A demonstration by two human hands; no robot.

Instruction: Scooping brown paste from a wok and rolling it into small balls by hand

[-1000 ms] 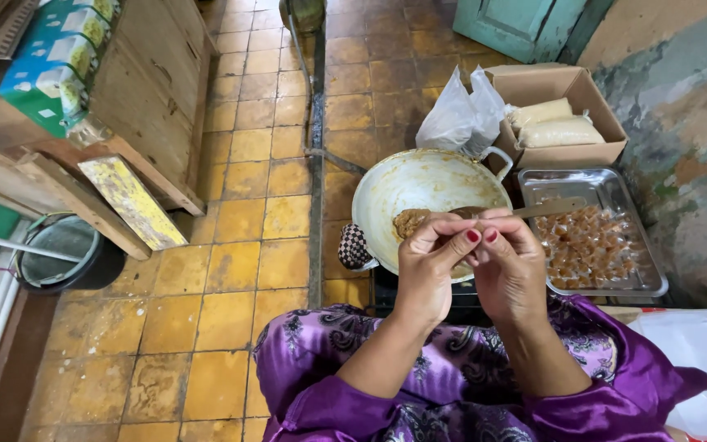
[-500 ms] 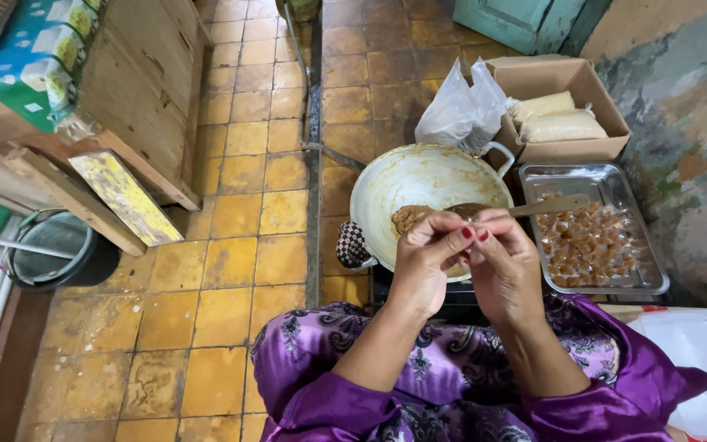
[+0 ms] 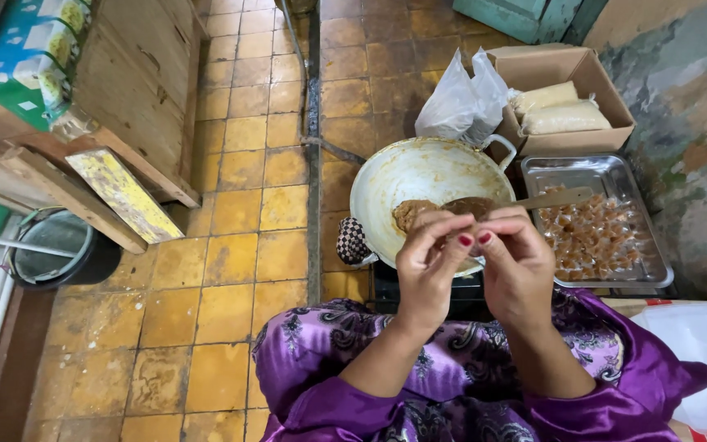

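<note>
Your left hand point(image 3: 429, 266) and right hand point(image 3: 515, 263) pinch together over the pan point(image 3: 419, 176); what they pinch is hidden. The brown paste point(image 3: 412, 213) looks soft and sticky, so pinch lightly.

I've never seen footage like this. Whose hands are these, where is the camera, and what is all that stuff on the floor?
There is no machine here. The one picture comes from a camera worn on a person's head, looking down, so you see their own two hands and a purple patterned lap.

The left hand and right hand meet in front of the body, fingertips pinched together. Whatever they pinch is too small and hidden to tell.

Just beyond the hands sits a pale round pan with a lump of brown paste and a long-handled spoon resting in it. To its right is a metal tray of small brown wrapped pieces. Behind are a cardboard box holding pale packets and a white plastic bag. All stand on a yellow tiled floor; a dark bucket is at the left.
</note>
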